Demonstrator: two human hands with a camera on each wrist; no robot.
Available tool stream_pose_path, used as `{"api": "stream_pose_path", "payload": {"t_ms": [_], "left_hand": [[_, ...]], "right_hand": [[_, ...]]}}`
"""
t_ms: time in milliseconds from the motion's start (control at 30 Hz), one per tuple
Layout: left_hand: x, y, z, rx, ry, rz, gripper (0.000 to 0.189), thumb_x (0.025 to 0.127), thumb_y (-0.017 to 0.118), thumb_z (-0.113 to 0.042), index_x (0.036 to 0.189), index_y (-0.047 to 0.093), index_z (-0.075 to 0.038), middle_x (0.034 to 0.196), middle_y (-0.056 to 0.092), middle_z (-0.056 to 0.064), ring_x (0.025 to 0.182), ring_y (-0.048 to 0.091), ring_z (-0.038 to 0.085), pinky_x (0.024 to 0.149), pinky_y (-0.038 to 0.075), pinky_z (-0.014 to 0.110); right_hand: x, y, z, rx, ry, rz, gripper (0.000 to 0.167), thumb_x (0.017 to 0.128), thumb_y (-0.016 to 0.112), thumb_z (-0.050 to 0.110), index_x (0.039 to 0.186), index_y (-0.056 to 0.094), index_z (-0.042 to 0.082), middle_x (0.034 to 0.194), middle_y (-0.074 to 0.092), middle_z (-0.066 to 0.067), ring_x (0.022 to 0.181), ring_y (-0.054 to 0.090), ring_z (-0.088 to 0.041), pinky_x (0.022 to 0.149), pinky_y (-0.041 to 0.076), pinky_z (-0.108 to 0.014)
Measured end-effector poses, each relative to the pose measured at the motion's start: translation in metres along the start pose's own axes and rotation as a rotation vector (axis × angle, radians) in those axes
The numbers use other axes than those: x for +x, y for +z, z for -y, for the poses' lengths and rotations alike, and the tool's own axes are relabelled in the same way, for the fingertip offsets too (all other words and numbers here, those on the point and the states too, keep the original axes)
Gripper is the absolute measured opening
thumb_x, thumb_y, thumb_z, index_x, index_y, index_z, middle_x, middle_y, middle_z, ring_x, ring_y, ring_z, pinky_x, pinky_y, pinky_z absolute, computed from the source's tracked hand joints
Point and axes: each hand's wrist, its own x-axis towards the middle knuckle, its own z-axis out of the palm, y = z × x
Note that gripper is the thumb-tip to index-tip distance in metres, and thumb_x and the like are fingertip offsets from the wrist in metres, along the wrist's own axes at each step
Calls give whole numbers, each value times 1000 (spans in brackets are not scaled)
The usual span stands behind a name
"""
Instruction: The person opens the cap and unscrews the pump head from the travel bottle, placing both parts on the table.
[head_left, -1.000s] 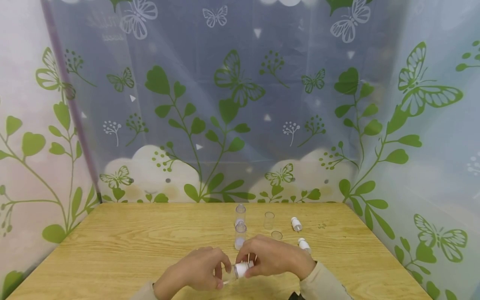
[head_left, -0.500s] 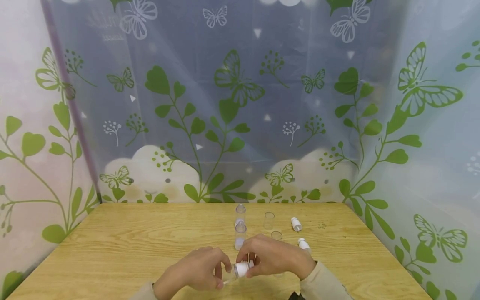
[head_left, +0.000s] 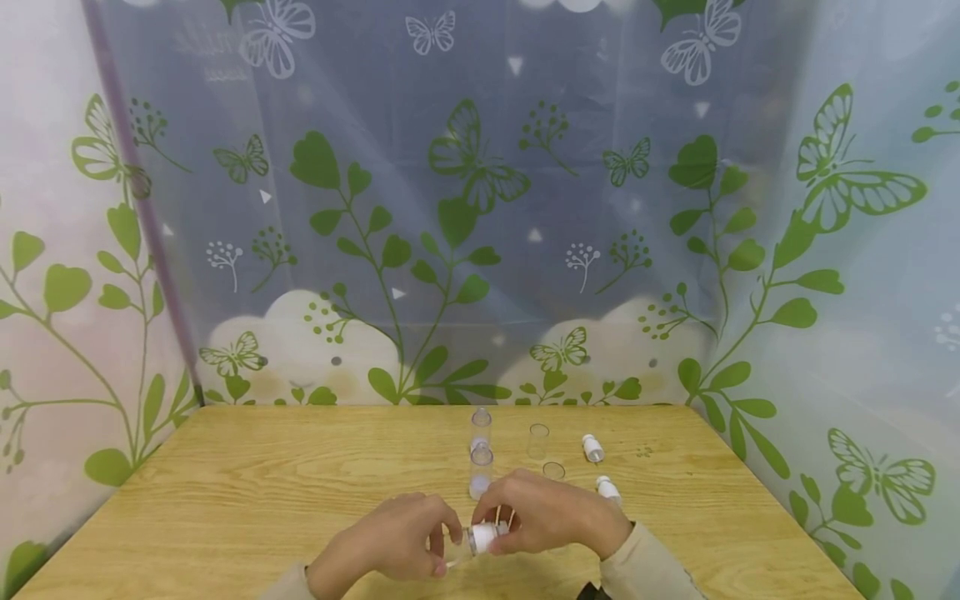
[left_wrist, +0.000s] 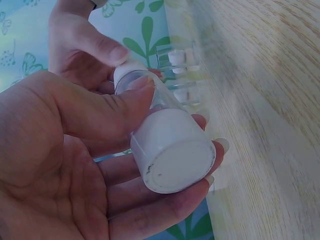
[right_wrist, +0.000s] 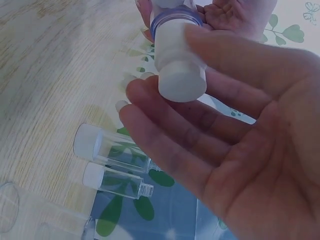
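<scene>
Over the front of the table, my left hand (head_left: 401, 533) grips a clear bottle with a thick white base (left_wrist: 172, 150), thumb on one side and fingers around the other. The bottle lies tilted, its base toward my left palm. At its other end, my right hand (head_left: 543, 512) pinches a white pump top (right_wrist: 182, 75) between thumb and fingers. The pump top sits at the bottle's neck, against a clear bluish collar (right_wrist: 175, 16). Part of the bottle is hidden behind my left fingers in the head view.
Two clear bottles with whitish bases, a nearer one (head_left: 481, 475) and a farther one (head_left: 481, 425), stand beyond my hands. To their right are clear open-ended covers (head_left: 538, 443). Farther right lie two white pump tops, one behind (head_left: 592, 448) and one in front (head_left: 608, 489).
Both hands keep their places around the bottle. The right thumb and fingers shift slightly on the white pump top; everything on the table stays put.
</scene>
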Motion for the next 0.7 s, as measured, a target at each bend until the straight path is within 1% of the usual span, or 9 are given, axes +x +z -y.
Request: {"api": "stream_pose_path", "payload": {"t_ms": [167, 300, 400, 500, 700], "left_hand": [[0, 0, 1, -2, 1, 8, 26, 76, 83, -7, 100, 76, -15, 75, 73, -10, 77, 62, 3, 71, 49, 25], [1, 0, 1, -6, -2, 12, 27, 76, 83, -7, 100, 77, -16, 75, 72, -12, 78, 62, 3, 73, 50, 26], [1, 0, 0, -3, -5, 12, 27, 77, 84, -7, 101, 77, -16, 76, 72, -11, 78, 62, 4, 71, 49, 26], [0, -1, -1, -1, 1, 7, 26, 77, 84, -7, 101, 77, -16, 76, 72, -10, 78, 63, 5, 69, 49, 25], [0, 0, -1, 8, 14, -4, 28, 75, 84, -6, 100, 77, -14, 75, 71, -10, 76, 62, 3, 68, 48, 24]], "right_hand": [[-1, 1, -3, -10, -39, 0, 21, 103, 61, 13, 120, 74, 12, 114, 77, 3, 94, 69, 3, 81, 55, -14], [-1, 2, -3, -12, -78, 1, 23, 106, 55, 11, 119, 74, 11, 107, 78, 1, 86, 70, 2, 77, 54, -13], [0, 3, -3, 1, -75, 8, 22, 106, 56, 11, 118, 74, 10, 102, 78, 1, 78, 70, 1, 73, 54, -13], [0, 4, -1, 9, -56, 11, 21, 105, 58, 12, 119, 74, 10, 100, 78, 1, 76, 70, 1, 73, 54, -13], [0, 4, 1, -14, -23, -4, 20, 99, 68, 13, 117, 76, 12, 107, 77, 5, 87, 67, 7, 77, 54, -12]]}}
